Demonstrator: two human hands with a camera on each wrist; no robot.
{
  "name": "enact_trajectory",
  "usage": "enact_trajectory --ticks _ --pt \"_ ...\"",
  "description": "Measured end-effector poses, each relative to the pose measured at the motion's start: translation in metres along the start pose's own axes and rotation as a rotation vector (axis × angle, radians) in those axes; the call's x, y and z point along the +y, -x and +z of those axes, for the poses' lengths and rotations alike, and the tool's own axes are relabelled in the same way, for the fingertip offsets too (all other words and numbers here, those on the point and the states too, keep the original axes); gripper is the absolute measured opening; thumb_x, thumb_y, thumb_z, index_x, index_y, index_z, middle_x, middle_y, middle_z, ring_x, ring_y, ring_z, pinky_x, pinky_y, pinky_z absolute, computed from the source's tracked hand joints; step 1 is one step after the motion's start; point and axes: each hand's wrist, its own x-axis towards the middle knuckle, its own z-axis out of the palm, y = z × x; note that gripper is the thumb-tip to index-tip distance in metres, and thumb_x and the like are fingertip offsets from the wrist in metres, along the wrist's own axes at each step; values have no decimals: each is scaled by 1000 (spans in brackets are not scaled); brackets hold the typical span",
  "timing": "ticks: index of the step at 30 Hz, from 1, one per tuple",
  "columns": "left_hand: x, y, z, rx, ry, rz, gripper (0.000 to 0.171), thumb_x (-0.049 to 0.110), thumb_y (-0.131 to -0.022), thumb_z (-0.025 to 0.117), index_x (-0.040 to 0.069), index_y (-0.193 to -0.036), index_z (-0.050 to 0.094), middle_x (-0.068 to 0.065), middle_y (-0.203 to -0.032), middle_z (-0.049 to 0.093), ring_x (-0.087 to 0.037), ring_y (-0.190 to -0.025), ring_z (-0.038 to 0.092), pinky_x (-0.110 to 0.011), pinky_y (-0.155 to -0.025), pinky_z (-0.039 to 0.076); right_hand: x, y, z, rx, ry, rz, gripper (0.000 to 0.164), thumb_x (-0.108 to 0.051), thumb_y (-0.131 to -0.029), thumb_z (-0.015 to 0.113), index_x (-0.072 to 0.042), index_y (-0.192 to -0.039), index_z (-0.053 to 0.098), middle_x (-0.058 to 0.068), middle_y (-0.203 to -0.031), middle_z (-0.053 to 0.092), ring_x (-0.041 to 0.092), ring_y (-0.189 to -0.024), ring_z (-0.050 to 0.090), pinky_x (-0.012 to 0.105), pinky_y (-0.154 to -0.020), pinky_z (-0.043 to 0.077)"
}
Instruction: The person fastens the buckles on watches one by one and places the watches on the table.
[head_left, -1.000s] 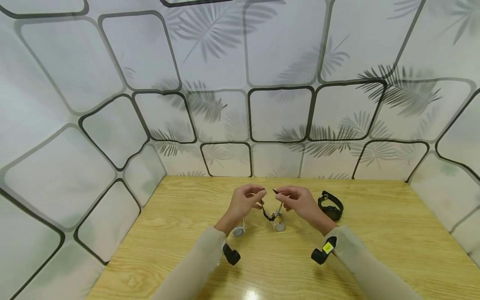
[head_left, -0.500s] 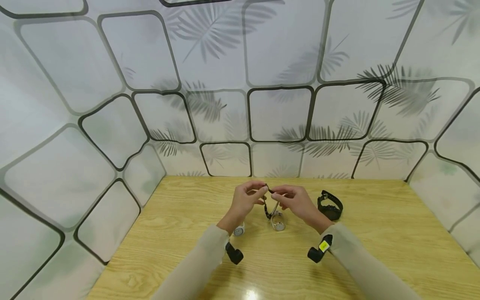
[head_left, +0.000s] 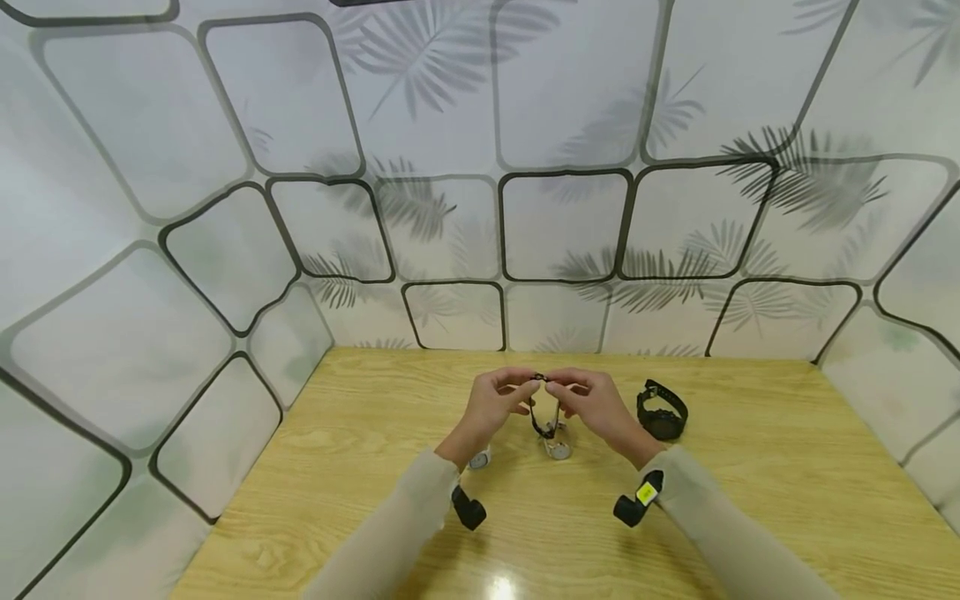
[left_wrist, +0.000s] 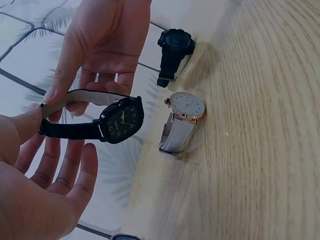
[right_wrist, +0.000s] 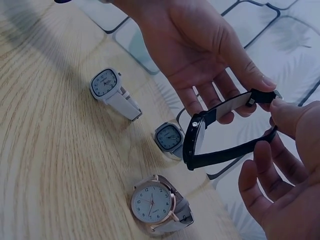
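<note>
A black-strapped wristwatch [head_left: 546, 432] hangs between my hands, its strap bent into a loop with the ends meeting at the top. My left hand [head_left: 489, 408] pinches one end between thumb and fingers. From the other side, my right hand [head_left: 597, 407] pinches the other end. In the left wrist view the watch's dark dial [left_wrist: 122, 121] with pale numerals faces the camera. A buckle [right_wrist: 277, 94] shows by the fingertips in the right wrist view; whether the strap passes through it I cannot tell.
Below the hands a rose-gold round watch [right_wrist: 152, 202] with a pale strap lies on the wooden table [head_left: 360, 467]. A white square watch [right_wrist: 106, 82] and a grey square one [right_wrist: 169, 136] lie to the left. A black sports watch [head_left: 662, 412] sits at the right.
The two strap ends, apart a second ago, have come together as the hands drew closer. Over the last half second the hands have barely shifted.
</note>
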Motion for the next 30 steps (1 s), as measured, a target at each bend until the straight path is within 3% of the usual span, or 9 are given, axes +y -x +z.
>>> enact_trajectory --ticks 11,19,26,30 --pt "-5 -1 4 7 14 -16 28 16 -100 71 2 -124 72 -11 -111 71 -32 -90 70 -56 -86 59 3 0 2 42 14 36 33 -37 -99 71 -15 -123 74 10 -95 70 54 -91 60 60 -75 54" --pt "-5 -1 5 11 29 -43 26 16 -100 70 2 -121 73 -10 -110 72 -19 -84 69 -50 -84 61 6 -3 2 62 9 53 42 -39 -96 74 -10 -127 71 14 -111 71 43 -91 64 55 -79 57" --pt "-10 -2 6 8 51 -41 26 15 -100 70 -1 -120 73 -10 -112 72 -31 -92 70 -43 -81 62 5 -3 3 66 1 38 39 -35 -95 76 -9 -124 72 10 -110 72 34 -90 66 55 -79 58" --pt "-11 -1 6 12 65 -39 26 15 -100 71 -2 -120 72 -10 -111 72 -29 -92 70 -41 -81 62 5 -2 4 66 -1 24 39 -34 -95 76 -8 -123 72 9 -109 73 34 -89 66 56 -79 57"
